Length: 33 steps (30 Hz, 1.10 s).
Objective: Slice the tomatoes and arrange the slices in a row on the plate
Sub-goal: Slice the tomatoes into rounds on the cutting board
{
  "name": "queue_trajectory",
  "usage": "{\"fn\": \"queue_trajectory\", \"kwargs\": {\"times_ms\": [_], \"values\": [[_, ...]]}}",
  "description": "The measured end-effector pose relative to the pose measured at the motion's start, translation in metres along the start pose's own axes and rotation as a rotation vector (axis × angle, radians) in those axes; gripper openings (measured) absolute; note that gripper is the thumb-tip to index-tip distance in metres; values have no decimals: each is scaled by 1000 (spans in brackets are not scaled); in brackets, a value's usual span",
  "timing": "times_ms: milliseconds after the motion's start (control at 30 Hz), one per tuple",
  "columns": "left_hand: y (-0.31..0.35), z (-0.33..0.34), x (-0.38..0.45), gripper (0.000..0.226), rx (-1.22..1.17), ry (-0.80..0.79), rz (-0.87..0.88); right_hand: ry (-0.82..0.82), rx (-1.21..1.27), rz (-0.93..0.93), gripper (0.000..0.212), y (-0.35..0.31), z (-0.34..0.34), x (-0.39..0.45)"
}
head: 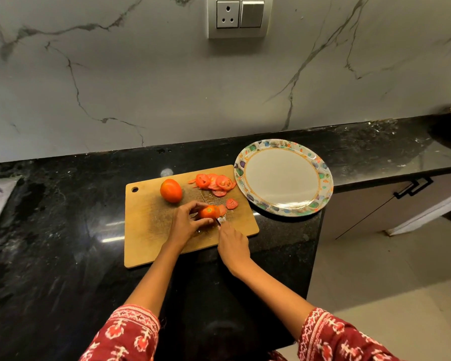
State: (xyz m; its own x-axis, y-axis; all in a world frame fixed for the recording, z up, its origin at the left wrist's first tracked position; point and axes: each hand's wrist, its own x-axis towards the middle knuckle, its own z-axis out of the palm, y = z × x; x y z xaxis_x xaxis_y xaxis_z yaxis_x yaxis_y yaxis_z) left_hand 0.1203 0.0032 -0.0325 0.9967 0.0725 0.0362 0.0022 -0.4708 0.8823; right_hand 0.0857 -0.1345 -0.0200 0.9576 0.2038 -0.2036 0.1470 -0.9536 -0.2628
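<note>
On the cutting board (151, 230), left grip (186, 221) clamps the tomato (209, 211); right grip (232, 244) clamps the knife (220, 220) beside it.

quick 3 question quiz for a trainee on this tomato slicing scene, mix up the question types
1. True or false: the round floral-rimmed plate already holds tomato slices.
2. Which hand steadies the partly cut red tomato: A) left hand, B) right hand, C) neither?
3. Where does the whole red tomato sit?

Key
1. False; the pile of red tomato slices lies on the wooden cutting board.
2. A; the right hand holds the knife.
3. On the board, beyond the left hand, near the hanging-hole end.
</note>
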Motion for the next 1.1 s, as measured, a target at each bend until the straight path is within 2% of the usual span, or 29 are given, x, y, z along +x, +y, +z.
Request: {"fn": "queue_trajectory", "kwargs": {"times_ms": [267,500,633,800,1100], "values": [[-6,1,-4,39,-17,35,-7,-53,42,50,22,1,-1,-5],[-1,1,-3,39,-19,45,-39,-40,-49,44,20,27,7,-34],[-4,2,-3,41,-24,35,-43,-41,63,123,19,25,-3,-22],[-2,1,-4,38,27,51,23,1,231,111,33,12,-20,-23],[4,0,-5,37,85,66,34,18,226,82,31,1,-22,-20]]}}
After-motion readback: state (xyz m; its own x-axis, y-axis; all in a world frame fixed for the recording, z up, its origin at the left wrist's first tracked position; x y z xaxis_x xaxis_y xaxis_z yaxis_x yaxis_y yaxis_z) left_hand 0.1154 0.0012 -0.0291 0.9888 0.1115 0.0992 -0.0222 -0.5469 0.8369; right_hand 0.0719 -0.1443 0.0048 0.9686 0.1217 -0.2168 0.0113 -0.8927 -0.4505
